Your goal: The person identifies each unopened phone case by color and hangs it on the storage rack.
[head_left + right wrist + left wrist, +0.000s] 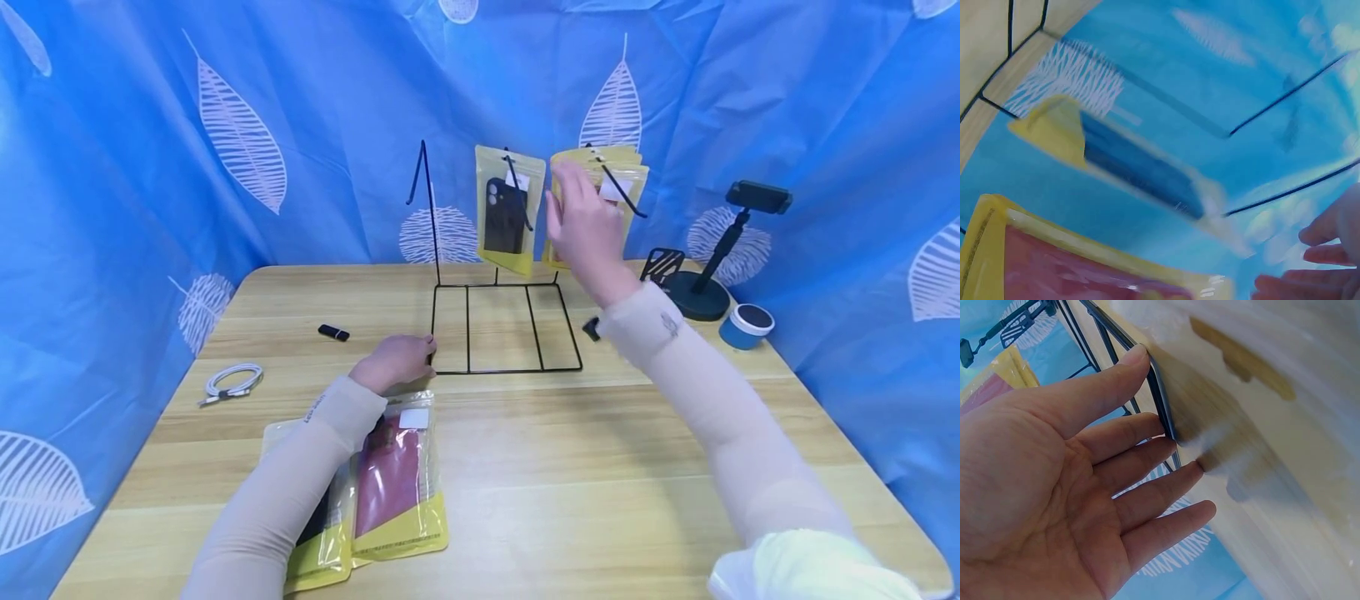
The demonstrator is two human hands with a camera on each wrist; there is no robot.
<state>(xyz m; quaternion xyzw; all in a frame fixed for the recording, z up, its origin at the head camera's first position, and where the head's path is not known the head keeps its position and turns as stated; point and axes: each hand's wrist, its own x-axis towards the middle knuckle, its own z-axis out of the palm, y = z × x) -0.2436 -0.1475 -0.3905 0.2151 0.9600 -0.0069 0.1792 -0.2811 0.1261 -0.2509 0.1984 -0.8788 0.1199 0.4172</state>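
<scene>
A black wire display rack [505, 372] stands at the table's middle. My left hand [395, 362] is at the left front corner of its base, thumb and fingertips pinching the wire in the left wrist view. From the middle hook hangs a clear-and-yellow pouch with a black phone case [504, 221]. Several similar pouches [634, 179] hang on the right hook, the front one showing a red case in the right wrist view. Before these my right hand [588, 225] is raised; its fingers [1329, 228] are loosely bent and hold nothing.
Two pouched phone cases lie front left, one pink [388, 483], one dark [322, 554] partly under my left forearm. A white cable [234, 382] and black stick [333, 332] are at left. A phone stand [699, 296], dark slotted piece [663, 265] and blue tub [746, 327] are at right.
</scene>
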